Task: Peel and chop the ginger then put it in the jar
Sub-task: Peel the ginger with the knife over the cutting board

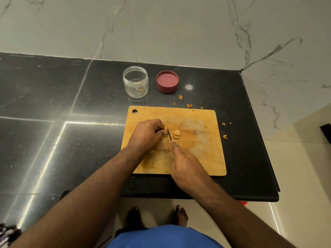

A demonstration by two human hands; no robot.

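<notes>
A wooden cutting board (202,151) lies on the black counter. My left hand (146,135) curls its fingers over a small piece of ginger (166,128) near the board's middle. My right hand (186,165) grips a knife whose thin dark blade (169,135) stands just right of those fingers. A few pale cut ginger slices (176,134) lie beside the blade. A clear plastic jar (135,81) stands open behind the board, with a small orange scrap inside. Its red lid (167,81) rests upside down to the jar's right.
Ginger peel scraps (189,105) are scattered on the black counter (71,104) behind and to the right of the board. The counter's front edge and right corner are close. A marble wall rises behind. My bare feet stand on the floor below.
</notes>
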